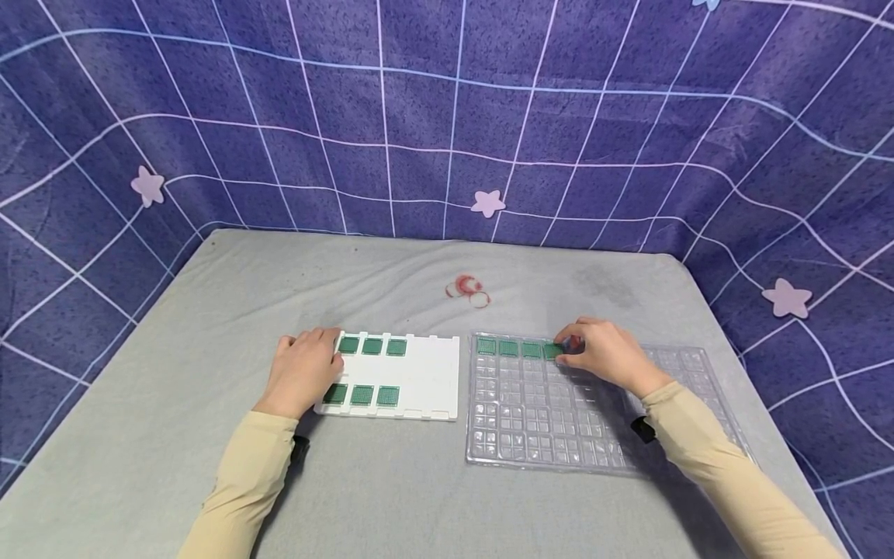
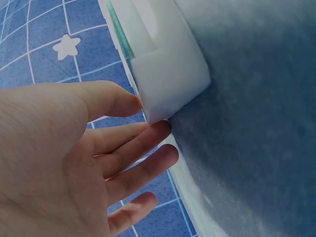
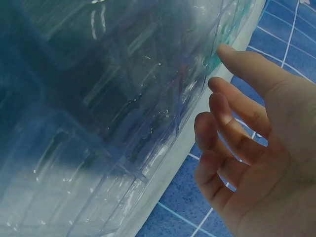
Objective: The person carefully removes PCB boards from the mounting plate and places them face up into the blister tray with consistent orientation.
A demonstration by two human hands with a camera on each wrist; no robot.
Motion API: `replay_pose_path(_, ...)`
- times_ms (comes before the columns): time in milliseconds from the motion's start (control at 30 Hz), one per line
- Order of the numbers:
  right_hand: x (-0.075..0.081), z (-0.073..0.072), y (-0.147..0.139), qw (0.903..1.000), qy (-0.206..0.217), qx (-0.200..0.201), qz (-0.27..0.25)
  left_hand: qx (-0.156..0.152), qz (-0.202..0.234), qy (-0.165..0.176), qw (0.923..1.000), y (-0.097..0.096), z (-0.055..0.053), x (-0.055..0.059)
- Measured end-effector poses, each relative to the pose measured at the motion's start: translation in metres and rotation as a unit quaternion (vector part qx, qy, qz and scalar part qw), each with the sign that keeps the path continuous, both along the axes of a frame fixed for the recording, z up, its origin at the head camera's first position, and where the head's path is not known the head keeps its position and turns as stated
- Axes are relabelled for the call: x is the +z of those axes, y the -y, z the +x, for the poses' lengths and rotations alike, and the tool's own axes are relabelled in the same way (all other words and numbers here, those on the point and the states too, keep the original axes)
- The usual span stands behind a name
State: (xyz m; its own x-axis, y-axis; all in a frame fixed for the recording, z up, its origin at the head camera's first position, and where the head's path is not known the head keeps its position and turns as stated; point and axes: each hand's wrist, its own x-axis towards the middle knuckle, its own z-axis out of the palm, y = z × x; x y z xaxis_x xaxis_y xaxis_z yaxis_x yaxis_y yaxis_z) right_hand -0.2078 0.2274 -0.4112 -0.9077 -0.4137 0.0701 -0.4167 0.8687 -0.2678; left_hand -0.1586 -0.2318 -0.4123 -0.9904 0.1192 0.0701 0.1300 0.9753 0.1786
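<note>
A white rectangular tray (image 1: 433, 376) with notched long edges lies left of centre, holding three small green circuit boards (image 1: 372, 346) along its far edge and three along its near edge. My left hand (image 1: 299, 373) grips the tray's left end, thumb and fingers about the corner in the left wrist view. To the right is a clear plastic compartment tray (image 1: 538, 419). Its back row has several green boards at the left. My right hand (image 1: 606, 351) pinches the rightmost green circuit board (image 1: 552, 352) between thumb and index finger, at a back-row compartment; its other fingers are curled loosely.
Both trays lie on a grey cloth-covered table (image 1: 391, 481), with a narrow gap between them. A red mark (image 1: 466, 286) shows on the cloth behind them. A purple-blue gridded curtain (image 1: 419, 116) with stars encloses the back and sides.
</note>
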Motion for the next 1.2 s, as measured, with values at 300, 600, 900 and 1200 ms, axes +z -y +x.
replay_pose_path(300,0.0001,0.0005,0.0003,1.0000,0.001,0.001,-0.006,-0.001,0.001,-0.003,1.0000,0.0005,-0.0005,-0.0009)
replay_pose_path(600,-0.0005,0.0019,0.0015,0.9999,0.003,-0.004,-0.011,-0.002,0.006,-0.001,1.0000,0.0010,-0.0008,-0.0019)
replay_pose_path(900,-0.0026,0.0023,0.0028,0.9998,0.004,-0.018,-0.006,0.000,0.007,-0.001,1.0000,0.0007,-0.0004,-0.0012)
replay_pose_path(1200,-0.0014,0.0022,0.0019,0.9997,0.013,-0.016,-0.011,0.002,0.005,0.003,1.0000,0.0013,-0.0006,-0.0012)
